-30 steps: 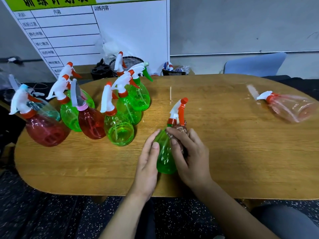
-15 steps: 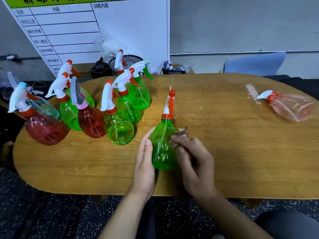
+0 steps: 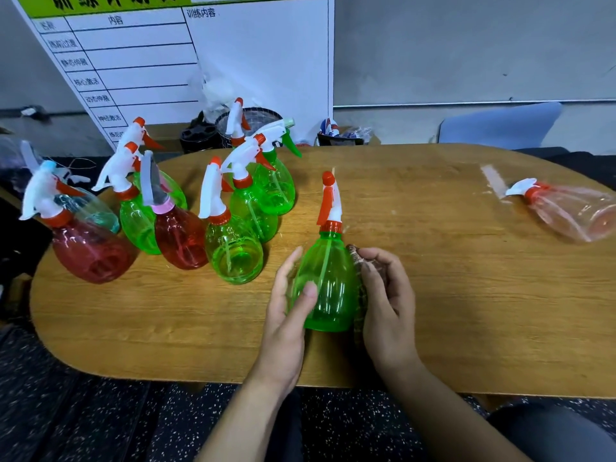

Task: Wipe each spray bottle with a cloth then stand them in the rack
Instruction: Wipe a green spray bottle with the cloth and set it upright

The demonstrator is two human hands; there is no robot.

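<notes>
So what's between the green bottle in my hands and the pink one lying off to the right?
Only bare table, past the right hand on the green bottle toward the pink bottle, in the head view.

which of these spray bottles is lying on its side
The pale pink transparent spray bottle alone at the table's far right; every other bottle, green or red, stands upright.

The cloth (brownish, mostly hidden) shows only behind the right hand.
</notes>
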